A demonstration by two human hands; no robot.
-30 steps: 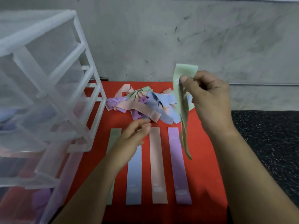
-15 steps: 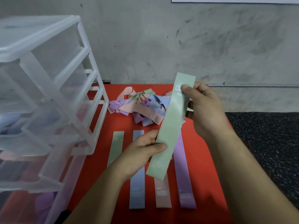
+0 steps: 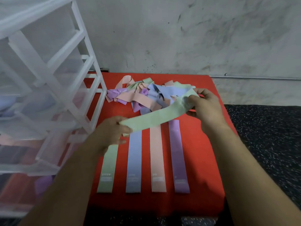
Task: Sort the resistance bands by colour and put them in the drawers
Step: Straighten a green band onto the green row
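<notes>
Both hands were on 1 pale green elastic resistance band (image 3: 156, 118), stretched in the air above the middle of the red mat (image 3: 203, 160). The left hand (image 3: 110, 132) pinched the band's near end between thumb and fingers (image 3: 120, 141). The right hand (image 3: 206, 108) had its fingers curled round the far end, close to the mat's right edge. Pulled out like that, the band lay untwisted, probably so it could go down smooth.

Under it, 4 bands lay straight and parallel, running toward the near edge: a flat green band (image 3: 107, 168), a flat blue band (image 3: 134, 160), a flat peach band (image 3: 157, 160) and a flat purple band (image 3: 178, 157), side by side but apart. They read as colour markers, 1 lane per shade. The left hand hovered right over the green lane, so that looked like the landing spot.

At the far edge sat a tangled heap of mixed bands (image 3: 143, 95), plenty unsorted. The translucent white plastic drawer unit (image 3: 48, 79) stood off the mat's left edge, with blurred colours showing through its fronts. Early days, I'd say: sorting first, drawers later.
</notes>
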